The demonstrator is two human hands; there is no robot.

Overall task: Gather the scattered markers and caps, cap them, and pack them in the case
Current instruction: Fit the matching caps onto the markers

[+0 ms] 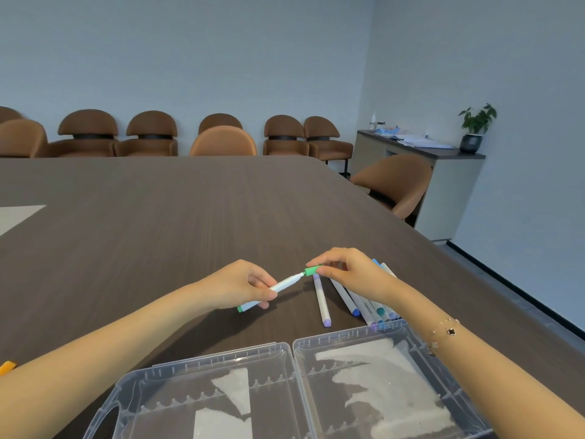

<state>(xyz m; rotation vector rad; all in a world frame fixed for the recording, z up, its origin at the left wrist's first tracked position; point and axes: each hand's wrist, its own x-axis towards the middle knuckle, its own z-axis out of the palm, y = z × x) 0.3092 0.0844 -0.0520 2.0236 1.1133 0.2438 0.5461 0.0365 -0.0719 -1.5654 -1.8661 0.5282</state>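
My left hand (250, 285) grips a white marker with a green end (286, 282), its bare tip pointing up and to the right. My right hand (345, 267) pinches a green cap (312, 270) right at that tip; the cap sits at the tip's end, not pushed home. A white marker with purple ends (322, 301) lies alone on the table below the cap. Several more capped markers (368, 307) lie in a bunch under my right wrist. The clear plastic case (294, 346) lies open flat at the near edge, both halves showing no markers.
An orange object (8, 366) pokes in at the far left beside my left forearm. A pale sheet (19, 215) lies at the table's left. Brown chairs (221, 141) line the far side and the right side of the dark wooden table (174, 217).
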